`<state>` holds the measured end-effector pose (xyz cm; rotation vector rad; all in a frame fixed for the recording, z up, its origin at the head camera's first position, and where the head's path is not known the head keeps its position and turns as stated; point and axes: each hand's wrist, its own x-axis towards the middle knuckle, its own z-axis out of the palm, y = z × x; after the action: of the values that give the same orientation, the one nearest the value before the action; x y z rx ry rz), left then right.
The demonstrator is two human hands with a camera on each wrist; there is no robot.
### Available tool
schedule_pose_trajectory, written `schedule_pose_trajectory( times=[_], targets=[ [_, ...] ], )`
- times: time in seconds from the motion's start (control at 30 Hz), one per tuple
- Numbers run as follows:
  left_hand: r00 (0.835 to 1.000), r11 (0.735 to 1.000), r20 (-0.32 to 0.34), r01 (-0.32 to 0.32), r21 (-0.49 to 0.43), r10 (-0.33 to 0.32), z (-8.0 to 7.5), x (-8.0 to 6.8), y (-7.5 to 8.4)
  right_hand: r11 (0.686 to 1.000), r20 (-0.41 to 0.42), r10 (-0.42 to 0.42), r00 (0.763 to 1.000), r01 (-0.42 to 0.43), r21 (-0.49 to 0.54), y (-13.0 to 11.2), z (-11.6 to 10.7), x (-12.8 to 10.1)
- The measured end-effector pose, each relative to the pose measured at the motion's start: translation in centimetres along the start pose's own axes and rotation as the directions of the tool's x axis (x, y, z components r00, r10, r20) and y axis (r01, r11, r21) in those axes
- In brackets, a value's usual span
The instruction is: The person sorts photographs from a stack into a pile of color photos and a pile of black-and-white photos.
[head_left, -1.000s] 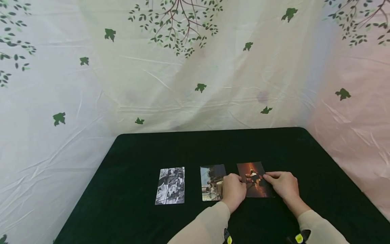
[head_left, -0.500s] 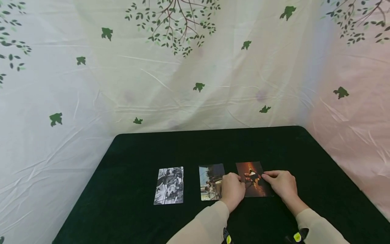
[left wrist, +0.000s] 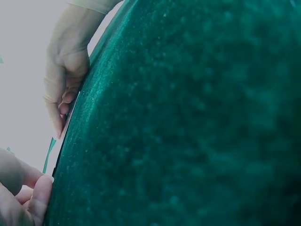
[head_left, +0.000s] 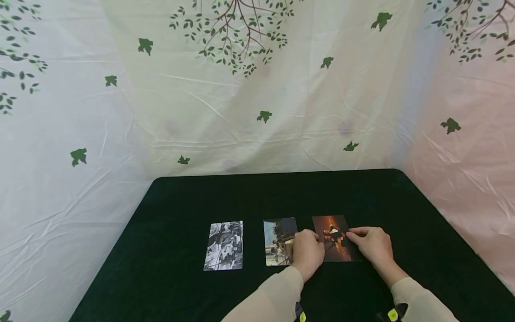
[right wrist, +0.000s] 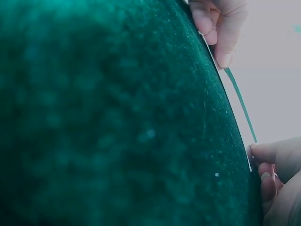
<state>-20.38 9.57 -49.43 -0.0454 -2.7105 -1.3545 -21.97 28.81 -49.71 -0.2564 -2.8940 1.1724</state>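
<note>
A picture card with a glowing orange figure scene on a dark ground lies on the dark green cloth. My left hand pinches its left edge, and my right hand pinches its right edge between thumb and fingers. Seen almost edge-on in the right wrist view, the card is a thin pale strip spanning the two hands. Just left of my left hand lies a second picture card with sky and figures, its right side partly covered by that hand. A black-and-white picture card lies farther left.
The table has a dark green velvety cover and rounded far corners. Behind and around it hangs a pale curtain printed with leaves and branches. Cream sleeves cover both forearms, each with a dark strap bearing a yellow mark.
</note>
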Motion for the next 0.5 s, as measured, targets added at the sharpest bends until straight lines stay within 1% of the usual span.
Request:
schedule_pose_trajectory(
  times=[0.1,0.23,0.3,0.4,0.47,0.5],
  targets=[
    [1.0,1.0,0.008,0.004,-0.003,-0.004,0.0,0.0,-0.1,1.0,0.013,0.007,1.0,-0.008,0.016,0.1,0.0,0.0],
    [1.0,1.0,0.029,0.01,-0.008,-0.01,0.0,0.1,0.0,0.996,0.032,0.036,0.999,-0.038,0.08,0.3,-0.3,-0.2],
    [0.999,1.0,0.04,0.012,-0.025,-0.011,-0.1,0.0,0.1,0.991,0.048,0.052,0.997,-0.058,0.121,0.4,-0.5,-0.3],
    [0.999,0.997,0.036,-0.014,-0.077,0.017,-0.7,-0.4,0.2,0.982,0.066,0.072,0.995,-0.083,0.168,0.5,-0.6,-0.2],
    [0.998,0.993,0.021,-0.049,-0.109,0.052,-1.5,-0.9,0.4,0.976,0.078,0.084,0.993,-0.098,0.194,0.5,-0.8,0.0],
    [0.997,0.989,0.011,-0.073,-0.127,0.075,-2.2,-1.2,0.4,0.971,0.082,0.09,0.993,-0.105,0.213,0.6,-0.9,0.1]
  ],
)
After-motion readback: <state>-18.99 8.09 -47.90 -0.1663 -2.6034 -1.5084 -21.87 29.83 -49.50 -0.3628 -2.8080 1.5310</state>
